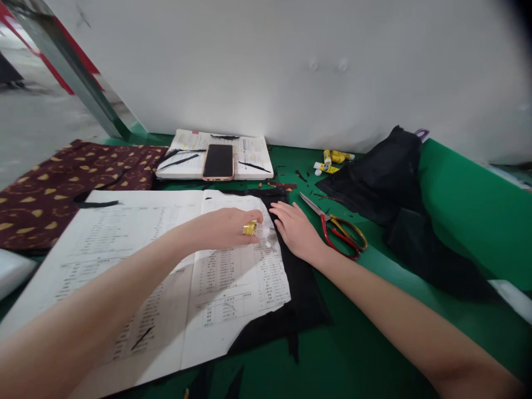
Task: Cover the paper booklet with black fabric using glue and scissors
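Observation:
My left hand (pixel 230 227) is closed around a yellow and white glue stick (pixel 250 228), its white end low over the right edge of a large printed sheet (pixel 233 282). The sheet has a centre fold and a cut, uneven right side. Beneath that edge lies a piece of black cloth (pixel 303 293). My right hand (pixel 297 230) rests flat on the black cloth beside the sheet's edge, fingers stretched out and holding nothing. Just right of it lie scissors (pixel 332 224) with red and yellow handles, blades slightly apart.
A phone (pixel 219 162) sits on a stack of printed pages (pixel 253 149) at the back. Several glue sticks (pixel 332 160) lie by the white wall. More black cloth (pixel 374 183) is heaped at right near a green panel (pixel 477 210). Patterned maroon cloth (pixel 83 177) lies left.

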### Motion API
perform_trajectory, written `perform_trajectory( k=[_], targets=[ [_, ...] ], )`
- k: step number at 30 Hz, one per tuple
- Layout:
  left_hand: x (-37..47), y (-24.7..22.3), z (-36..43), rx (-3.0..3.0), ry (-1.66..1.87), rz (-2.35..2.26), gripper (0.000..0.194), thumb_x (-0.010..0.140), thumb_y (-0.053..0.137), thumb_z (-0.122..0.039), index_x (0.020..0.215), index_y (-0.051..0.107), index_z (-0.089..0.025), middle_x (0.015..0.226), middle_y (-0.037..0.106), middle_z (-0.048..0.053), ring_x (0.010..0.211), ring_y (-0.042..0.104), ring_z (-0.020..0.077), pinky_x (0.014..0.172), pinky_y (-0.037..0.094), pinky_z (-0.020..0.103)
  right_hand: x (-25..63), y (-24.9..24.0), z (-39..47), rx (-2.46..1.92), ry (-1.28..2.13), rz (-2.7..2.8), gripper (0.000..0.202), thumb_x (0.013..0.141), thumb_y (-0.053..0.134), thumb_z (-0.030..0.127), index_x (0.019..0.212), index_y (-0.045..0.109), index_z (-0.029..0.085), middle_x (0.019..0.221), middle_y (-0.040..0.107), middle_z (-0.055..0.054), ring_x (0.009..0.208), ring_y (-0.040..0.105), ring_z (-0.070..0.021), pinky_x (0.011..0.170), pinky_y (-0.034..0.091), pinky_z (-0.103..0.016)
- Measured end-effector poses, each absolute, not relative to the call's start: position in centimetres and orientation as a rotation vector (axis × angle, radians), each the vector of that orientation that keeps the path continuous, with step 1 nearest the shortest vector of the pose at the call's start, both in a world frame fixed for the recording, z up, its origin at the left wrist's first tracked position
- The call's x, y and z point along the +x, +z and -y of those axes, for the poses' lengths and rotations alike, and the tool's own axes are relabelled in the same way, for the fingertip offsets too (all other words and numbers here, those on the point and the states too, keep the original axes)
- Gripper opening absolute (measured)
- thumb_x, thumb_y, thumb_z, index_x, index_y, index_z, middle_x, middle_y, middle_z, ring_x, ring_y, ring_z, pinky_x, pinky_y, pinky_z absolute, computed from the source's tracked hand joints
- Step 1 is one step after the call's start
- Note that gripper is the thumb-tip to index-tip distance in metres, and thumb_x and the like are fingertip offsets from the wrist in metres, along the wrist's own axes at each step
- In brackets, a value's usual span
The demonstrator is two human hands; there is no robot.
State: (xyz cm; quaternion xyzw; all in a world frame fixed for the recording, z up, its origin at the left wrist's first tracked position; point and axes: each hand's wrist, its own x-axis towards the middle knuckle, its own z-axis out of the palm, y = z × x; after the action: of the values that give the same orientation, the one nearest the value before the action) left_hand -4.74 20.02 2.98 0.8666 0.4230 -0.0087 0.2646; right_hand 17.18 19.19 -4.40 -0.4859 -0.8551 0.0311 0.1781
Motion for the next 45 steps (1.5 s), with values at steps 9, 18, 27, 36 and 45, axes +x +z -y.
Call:
perform_trajectory(
  k=[9, 18, 27, 36, 45],
  targets=[
    [-6.1, 2.8, -21.6, 2.166, 0.008, -1.125, 0.036, 0.078, 0.064, -0.048, 0.108, 0.063, -0.028, 0.076, 0.065, 0.001, 0.062, 0.057, 0.0202, 0.057, 0.035, 0.027, 16.7, -4.2, -18.7, -1.395, -0.092, 2.489, 0.038, 0.099, 0.031, 0.020, 0.128, 0.055, 0.014, 0.140, 0.055, -0.011, 0.133, 0.046, -0.0236, 0.118, 0.015, -0.056],
    [-7.2, 2.7, -23.0, 1.541, 0.636, -1.006, 0.030, 0.073, 0.077, -0.037, 0.097, 0.066, -0.022, 0.070, 0.057, 0.000, 0.060, 0.047, 0.0137, 0.056, 0.033, 0.025, 16.4, -4.4, -18.8, -1.398, -0.154, 2.471, 0.037, 0.099, 0.032, 0.019, 0.126, 0.056, 0.013, 0.136, 0.059, -0.011, 0.131, 0.047, -0.0255, 0.117, 0.011, -0.060],
    [-4.3, -0.9, -21.9, 1.124, 1.031, -0.757, 0.022, 0.087, 0.063, -0.042, 0.090, 0.060, -0.021, 0.078, 0.050, 0.001, 0.068, 0.047, 0.0113, 0.064, 0.041, 0.027, 16.4, -3.1, -18.3, -1.380, -0.195, 2.318, 0.021, 0.094, 0.041, 0.014, 0.100, 0.061, 0.015, 0.108, 0.068, -0.009, 0.104, 0.058, -0.0217, 0.107, 0.032, -0.045],
    [-4.3, -1.2, -21.8, 1.070, 1.099, -0.753, 0.018, 0.083, 0.069, -0.035, 0.088, 0.060, -0.020, 0.089, 0.059, 0.002, 0.076, 0.052, 0.0114, 0.073, 0.044, 0.027, 17.4, -2.6, -17.5, -1.253, -0.179, 2.498, 0.018, 0.092, 0.048, 0.013, 0.093, 0.066, 0.015, 0.096, 0.069, -0.008, 0.091, 0.059, -0.0205, 0.086, 0.044, -0.034],
    [-4.3, -1.3, -21.9, 1.029, 1.164, -0.784, 0.014, 0.084, 0.068, -0.032, 0.088, 0.060, -0.021, 0.090, 0.060, 0.001, 0.074, 0.052, 0.0100, 0.072, 0.043, 0.025, 17.0, -1.9, -16.6, -1.229, -0.092, 2.677, 0.033, 0.090, 0.039, 0.002, 0.101, 0.070, 0.010, 0.107, 0.068, -0.014, 0.098, 0.059, -0.0233, 0.089, 0.050, -0.038]
  ],
)
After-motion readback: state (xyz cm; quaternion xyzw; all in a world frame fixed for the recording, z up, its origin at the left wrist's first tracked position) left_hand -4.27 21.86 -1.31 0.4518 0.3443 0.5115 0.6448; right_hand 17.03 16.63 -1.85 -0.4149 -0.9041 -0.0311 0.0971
